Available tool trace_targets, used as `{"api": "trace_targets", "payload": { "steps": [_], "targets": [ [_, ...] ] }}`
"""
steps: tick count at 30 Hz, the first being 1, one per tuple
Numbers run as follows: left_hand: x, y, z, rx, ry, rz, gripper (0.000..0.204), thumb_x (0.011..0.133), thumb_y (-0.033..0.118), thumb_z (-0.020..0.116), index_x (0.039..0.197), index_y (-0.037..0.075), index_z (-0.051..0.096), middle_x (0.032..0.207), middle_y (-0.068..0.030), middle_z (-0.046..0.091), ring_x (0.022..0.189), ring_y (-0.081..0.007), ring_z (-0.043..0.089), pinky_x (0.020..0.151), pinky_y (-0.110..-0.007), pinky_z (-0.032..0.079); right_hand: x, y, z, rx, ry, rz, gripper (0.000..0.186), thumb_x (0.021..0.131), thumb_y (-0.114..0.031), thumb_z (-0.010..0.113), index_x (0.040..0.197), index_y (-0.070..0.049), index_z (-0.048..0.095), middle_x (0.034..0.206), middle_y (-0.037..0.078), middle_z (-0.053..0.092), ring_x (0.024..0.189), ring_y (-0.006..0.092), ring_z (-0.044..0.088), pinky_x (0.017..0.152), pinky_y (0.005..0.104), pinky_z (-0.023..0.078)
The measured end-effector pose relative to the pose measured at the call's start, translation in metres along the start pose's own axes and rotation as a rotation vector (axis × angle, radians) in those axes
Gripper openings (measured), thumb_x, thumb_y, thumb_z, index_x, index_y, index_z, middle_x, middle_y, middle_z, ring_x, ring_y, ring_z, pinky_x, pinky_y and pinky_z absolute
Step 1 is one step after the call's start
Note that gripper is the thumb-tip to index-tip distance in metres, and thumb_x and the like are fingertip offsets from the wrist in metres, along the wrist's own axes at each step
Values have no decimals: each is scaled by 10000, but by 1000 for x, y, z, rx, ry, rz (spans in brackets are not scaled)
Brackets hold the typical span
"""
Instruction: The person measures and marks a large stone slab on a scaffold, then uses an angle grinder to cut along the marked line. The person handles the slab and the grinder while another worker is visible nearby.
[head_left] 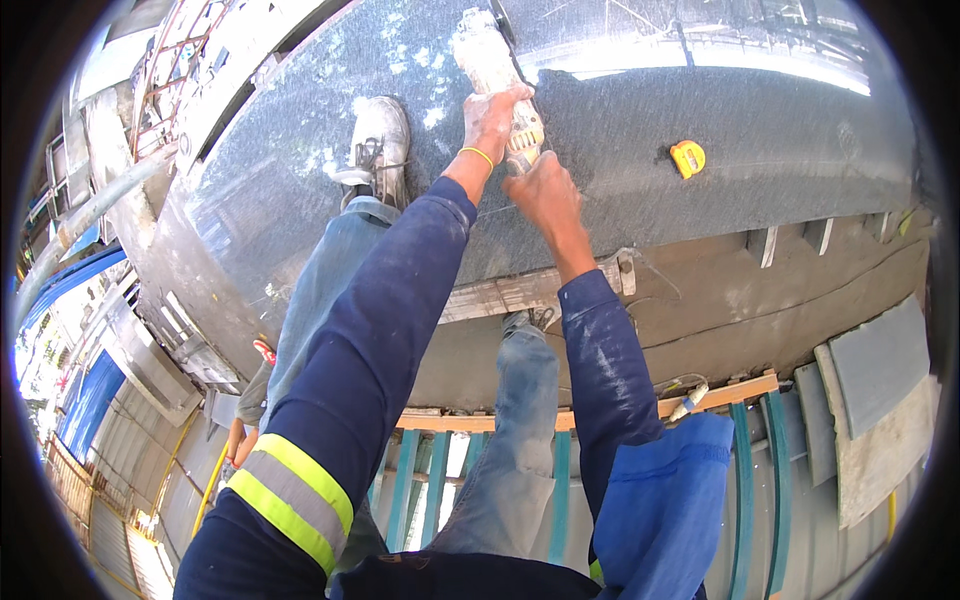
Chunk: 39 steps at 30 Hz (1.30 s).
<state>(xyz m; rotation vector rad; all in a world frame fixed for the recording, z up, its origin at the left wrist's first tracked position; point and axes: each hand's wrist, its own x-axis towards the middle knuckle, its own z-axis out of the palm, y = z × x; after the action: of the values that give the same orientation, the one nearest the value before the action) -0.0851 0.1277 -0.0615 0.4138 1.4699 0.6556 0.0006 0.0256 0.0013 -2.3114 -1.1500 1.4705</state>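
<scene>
With both hands I hold a dusty, yellow-bodied angle grinder (526, 135) over a dark grey, shiny stone surface (620, 130). My left hand (488, 122) is wrapped round the tool's body towards its front, and my right hand (547, 192) closes on the rear end nearer me. White dust coats the grinder's head, where the disc cannot be made out clearly. A yellow tape measure (687, 158) lies on the stone to the right of my hands. My left shoe (381, 140) stands on the same surface, left of the grinder.
Below the stone edge runs a wooden board (500, 296); my other foot is lower. A cable connector (688, 401) rests near a timber rail above green bars (740, 500). Loose slabs (880, 365) lean at right. Another person's legs (240, 430) show at left, near a metal pipe (95, 210).
</scene>
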Motion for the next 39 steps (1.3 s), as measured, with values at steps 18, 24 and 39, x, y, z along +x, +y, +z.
{"api": "trace_targets", "payload": {
  "steps": [18,24,39],
  "targets": [
    [23,7,2,-9,-43,-44,212,827,186,736,953,47,638,734,-96,654,557,-241,655,509,-396,583,26,-8,1,-9,-16,-4,419,771,-237,736,1014,81,612,999,329,704,974,483,694,849,525,550],
    [-2,2,2,9,5,19,202,809,133,764,939,14,665,737,-105,665,573,-233,667,505,-393,581,6,0,0,-3,-21,1,432,771,-243,737,1026,76,598,1006,335,700,981,496,685,863,536,541],
    [1,21,6,52,3,-19,226,819,168,756,979,23,690,806,-93,681,643,-217,683,566,-393,598,19,-6,-3,0,-39,-26,374,790,-196,682,997,107,608,972,361,690,955,515,683,840,544,540]
  ]
}}
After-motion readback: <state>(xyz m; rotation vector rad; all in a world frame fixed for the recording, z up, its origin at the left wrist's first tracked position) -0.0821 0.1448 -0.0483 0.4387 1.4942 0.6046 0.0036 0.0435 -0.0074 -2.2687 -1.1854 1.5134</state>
